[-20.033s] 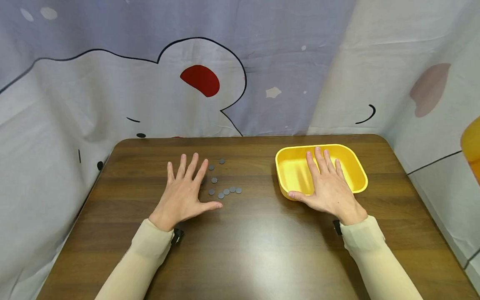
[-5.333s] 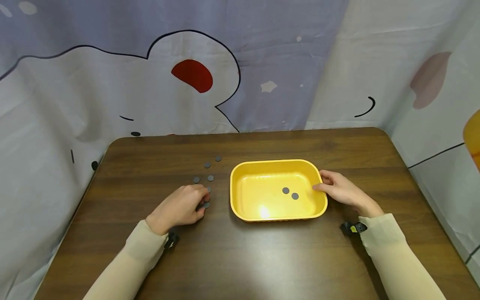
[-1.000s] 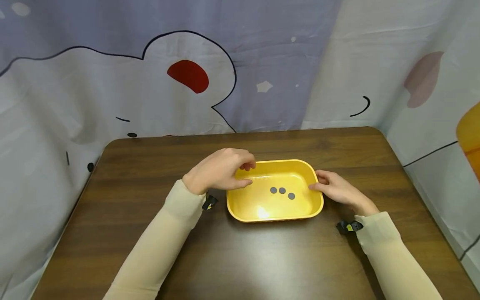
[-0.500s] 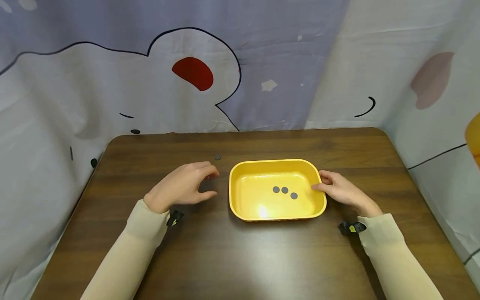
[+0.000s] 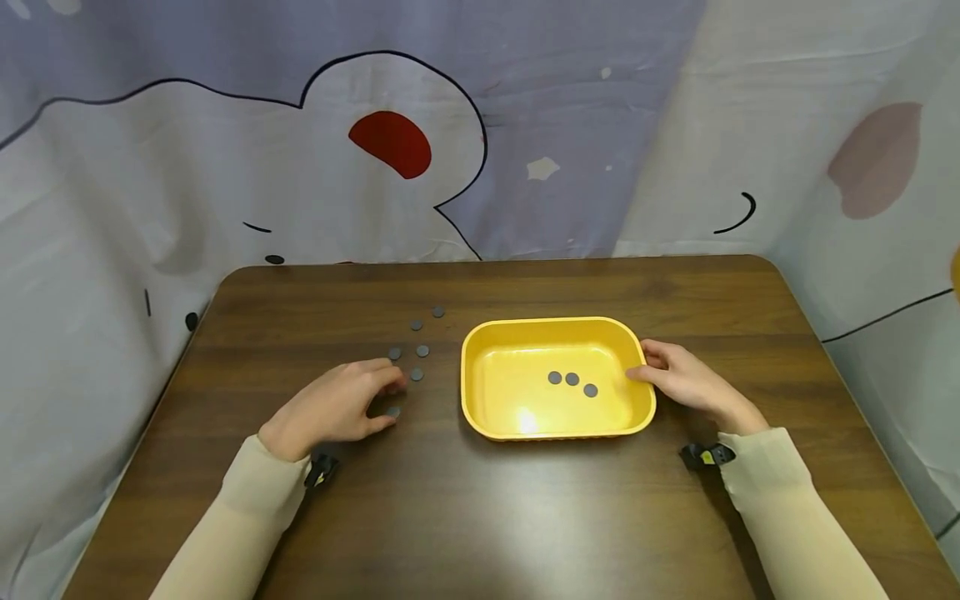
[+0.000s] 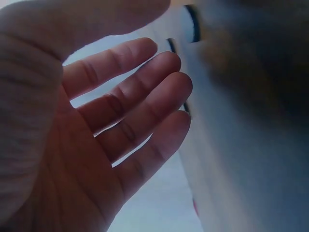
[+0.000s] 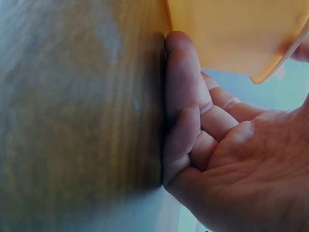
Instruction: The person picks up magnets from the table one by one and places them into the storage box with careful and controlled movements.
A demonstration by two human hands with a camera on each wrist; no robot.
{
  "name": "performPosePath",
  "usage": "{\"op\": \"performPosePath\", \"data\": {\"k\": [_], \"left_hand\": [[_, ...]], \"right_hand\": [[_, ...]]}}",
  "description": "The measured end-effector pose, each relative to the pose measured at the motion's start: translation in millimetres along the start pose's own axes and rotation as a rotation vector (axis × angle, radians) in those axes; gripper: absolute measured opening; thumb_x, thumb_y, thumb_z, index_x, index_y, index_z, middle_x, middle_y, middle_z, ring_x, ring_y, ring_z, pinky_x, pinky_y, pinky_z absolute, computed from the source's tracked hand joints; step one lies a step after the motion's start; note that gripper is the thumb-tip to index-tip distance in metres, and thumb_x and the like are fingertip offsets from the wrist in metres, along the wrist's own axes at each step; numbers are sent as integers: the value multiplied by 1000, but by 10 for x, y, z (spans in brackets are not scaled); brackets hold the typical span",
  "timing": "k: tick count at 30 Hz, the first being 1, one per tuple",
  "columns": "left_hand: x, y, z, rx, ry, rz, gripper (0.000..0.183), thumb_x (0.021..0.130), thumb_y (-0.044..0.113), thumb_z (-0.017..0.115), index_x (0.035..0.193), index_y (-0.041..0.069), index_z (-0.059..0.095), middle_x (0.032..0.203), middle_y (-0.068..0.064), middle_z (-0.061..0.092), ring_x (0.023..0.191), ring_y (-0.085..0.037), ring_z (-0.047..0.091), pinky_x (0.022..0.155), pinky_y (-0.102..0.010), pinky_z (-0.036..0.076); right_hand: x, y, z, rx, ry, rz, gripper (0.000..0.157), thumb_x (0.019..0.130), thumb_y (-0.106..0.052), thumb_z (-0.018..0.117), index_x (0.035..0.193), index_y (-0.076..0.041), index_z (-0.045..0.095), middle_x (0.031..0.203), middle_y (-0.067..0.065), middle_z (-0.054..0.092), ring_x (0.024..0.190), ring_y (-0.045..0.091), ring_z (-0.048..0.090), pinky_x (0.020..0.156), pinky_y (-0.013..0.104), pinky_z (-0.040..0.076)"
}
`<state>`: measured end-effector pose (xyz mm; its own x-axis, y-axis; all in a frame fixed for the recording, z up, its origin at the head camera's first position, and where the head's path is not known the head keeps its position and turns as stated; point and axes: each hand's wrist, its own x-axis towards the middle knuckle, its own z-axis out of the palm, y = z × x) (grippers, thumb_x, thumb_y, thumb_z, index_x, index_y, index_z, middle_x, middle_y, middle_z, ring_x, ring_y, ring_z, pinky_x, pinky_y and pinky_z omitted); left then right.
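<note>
In the head view my left hand hovers low over the left of the table, thumb and fingers apart. A small flat grey disc lies just by its thumb tip. Several more grey discs are scattered beyond the fingertips. Relaxed fingers with nothing between them show in the left wrist view. My right hand holds the right end of a yellow plastic tub, thumb over the rim and fingers outside against the wall. Three grey discs lie flat on the tub's floor.
A brown wood-grain table with rounded far corners carries everything. Behind it hangs a printed curtain along the back edge. Something orange pokes in at the far right edge.
Over the last second my left hand has drawn back leftward from above the tub. The tub, earlier at the right, stands mid-table; its discs went from two to three. My right hand stays put.
</note>
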<state>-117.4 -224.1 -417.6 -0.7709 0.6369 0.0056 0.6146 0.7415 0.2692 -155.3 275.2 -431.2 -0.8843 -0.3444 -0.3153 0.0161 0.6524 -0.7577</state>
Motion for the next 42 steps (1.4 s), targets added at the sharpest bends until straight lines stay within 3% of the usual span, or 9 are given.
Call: {"op": "performPosePath", "data": {"k": [9,16,27,35,42], "left_hand": [[-22,-1,80,45,-13,19,27,82,21,87,101,15,69,98,4,67,77,-6,58,74,-31,57],[-6,-13,113,69,-3,31,18,85,18,83,94,18,67,91,7,63,76,-5,58,71,-29,56],[14,-45,104,76,-13,26,17,86,22,80,86,18,63,79,7,56,66,-4,45,62,-23,44],[135,22,-70,48,18,52,17,85,20,79,84,17,62,74,6,57,61,-3,44,58,-20,42],[343,152,-249,80,76,105,17,82,20,74,82,20,58,71,11,47,60,-4,43,57,-21,41]], "right_hand": [[-2,16,-1,-4,-2,-5,47,102,-26,62,136,4,53,118,18,73,87,18,68,80,22,55],[2,9,-5,-9,1,-2,46,102,-27,62,136,3,54,118,17,74,87,18,68,80,22,55],[-2,9,-4,-12,1,1,47,102,-27,61,137,3,53,119,17,73,88,18,68,81,23,55],[-16,3,-8,-13,8,4,45,102,-27,62,135,3,54,116,16,74,86,18,68,80,23,55],[-14,-3,-5,-12,-3,3,52,102,-28,61,142,3,50,128,20,70,94,17,70,84,20,54]]}}
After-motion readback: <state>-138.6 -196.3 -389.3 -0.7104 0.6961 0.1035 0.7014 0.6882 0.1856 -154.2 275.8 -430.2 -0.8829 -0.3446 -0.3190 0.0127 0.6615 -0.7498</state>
